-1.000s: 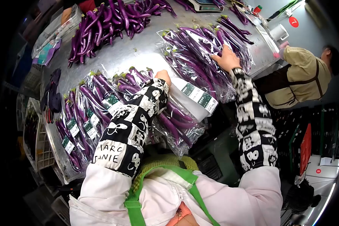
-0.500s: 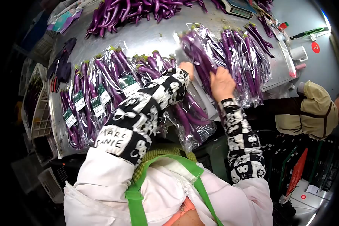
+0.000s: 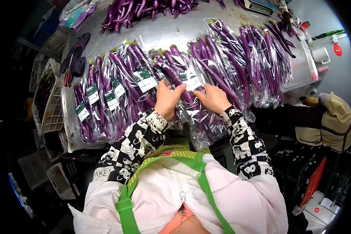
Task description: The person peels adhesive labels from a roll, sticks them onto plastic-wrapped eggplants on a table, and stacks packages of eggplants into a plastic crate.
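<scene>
A clear bag of purple eggplants (image 3: 192,102) lies at the table's front edge, with a green-and-white label (image 3: 191,81) on its upper part. My left hand (image 3: 168,99) grips the bag's left side, its thumb just below the label. On the right side, my right hand (image 3: 212,98) holds the same bag, thumb near the label's lower right corner. The undersides of my fingers are hidden. Labelled bags (image 3: 134,78) lie to the left. Bags with no visible label (image 3: 257,64) lie to the right.
Loose eggplants (image 3: 144,9) are piled at the back of the metal table (image 3: 160,35). Dark gloves (image 3: 76,58) lie at its left edge, a scale (image 3: 259,7) at the back right. A white mug (image 3: 321,55) and another person (image 3: 325,123) are at the right.
My right hand has come left from the right-hand bags to the front bag. The white sheet between my hands is no longer visible; eggplant bags now cover that area. My left hand has drawn nearer my body.
</scene>
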The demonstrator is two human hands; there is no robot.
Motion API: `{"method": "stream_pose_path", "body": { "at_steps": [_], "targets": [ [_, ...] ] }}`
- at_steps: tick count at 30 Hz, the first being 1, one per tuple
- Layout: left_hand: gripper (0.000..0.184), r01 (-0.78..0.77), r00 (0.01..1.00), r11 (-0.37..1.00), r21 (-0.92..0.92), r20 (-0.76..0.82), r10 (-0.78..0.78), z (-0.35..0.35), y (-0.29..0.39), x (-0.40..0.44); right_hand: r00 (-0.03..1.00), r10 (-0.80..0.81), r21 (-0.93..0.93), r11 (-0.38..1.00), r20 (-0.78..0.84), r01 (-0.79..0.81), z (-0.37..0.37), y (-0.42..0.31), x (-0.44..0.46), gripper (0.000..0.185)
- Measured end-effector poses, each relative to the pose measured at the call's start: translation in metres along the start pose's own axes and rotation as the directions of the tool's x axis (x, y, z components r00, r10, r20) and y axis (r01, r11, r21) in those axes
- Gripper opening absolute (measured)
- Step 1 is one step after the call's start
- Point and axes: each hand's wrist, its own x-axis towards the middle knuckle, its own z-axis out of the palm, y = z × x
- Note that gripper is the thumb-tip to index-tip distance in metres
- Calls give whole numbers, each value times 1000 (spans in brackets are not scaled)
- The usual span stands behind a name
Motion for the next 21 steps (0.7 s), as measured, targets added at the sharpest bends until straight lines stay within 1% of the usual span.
{"method": "stream_pose_path", "body": {
  "at_steps": [1,2,3,4,5,6,7,8,9,10,11,12,13,14,15,16,17,18,19,20,21],
  "targets": [
    [73,41,997,994,-106,63,-35,1,8,-5,1000,-8,15,1000,0,8,-2,-2,2,49],
    [72,90,989,975,-205,131,-63,1,12,-7,996,-64,451,892,63,29,7,11,8,46],
    [63,114,979,972,-204,188,-76,-2,1,0,994,-105,409,908,17,89,1,3,2,44],
    [63,113,980,973,-203,186,-75,-5,3,1,989,-146,364,920,-25,145,-11,-10,-12,43],
    [57,222,944,937,-269,298,-138,-8,5,2,984,-179,449,879,-7,163,-25,-26,-27,40],
    [52,335,891,887,-317,413,-189,-12,8,2,971,-236,460,859,-36,225,-32,-35,-39,35],
    [40,442,817,786,-432,557,-153,-14,14,0,969,-242,593,773,-52,225,-23,-37,-46,33],
    [42,512,817,692,-510,539,-207,-12,18,-5,966,-248,709,669,-71,224,-16,-38,-52,32],
    [41,469,830,724,-505,532,-167,-13,14,-4,962,-262,739,633,-74,229,-24,-46,-60,31],
    [41,423,843,755,-501,524,-125,-15,13,-4,962,-263,740,632,-74,230,-25,-41,-57,31],
    [37,381,868,762,-524,487,-99,-17,13,-5,971,-240,799,580,-18,159,-24,-32,-51,31],
    [39,407,864,699,-588,495,-87,-20,16,-5,974,-221,851,519,45,78,-23,-23,-44,31],
    [41,373,877,665,-647,480,-25,-23,16,-6,985,-153,762,628,-80,159,-24,-12,-29,33],
    [45,340,886,626,-702,462,38,-26,16,-7,993,-62,693,713,-97,112,-22,3,-8,47],
    [50,323,918,564,-760,396,8,-27,23,-14,999,9,679,734,-43,22,-5,21,13,58],
    [54,291,905,568,-770,415,99,-29,28,-18,997,79,659,749,8,-65,10,35,31,71],
    [59,303,891,554,-776,437,125,-34,31,-20,992,95,419,900,80,-120,14,34,42,81],
    [64,316,879,540,-781,455,144,-38,34,-25,980,129,142,978,151,-151,21,29,47,91],
    [76,341,857,492,-801,480,187,-38,40,-38,996,47,-29,999,77,-45,31,20,48,93],
    [76,365,853,426,-828,481,204,-38,43,-42,992,27,141,989,121,-44,36,12,53,95],
    [77,341,866,461,-819,465,185,-47,39,-41,983,84,134,985,161,-106,41,7,56,93]
  ]
}}
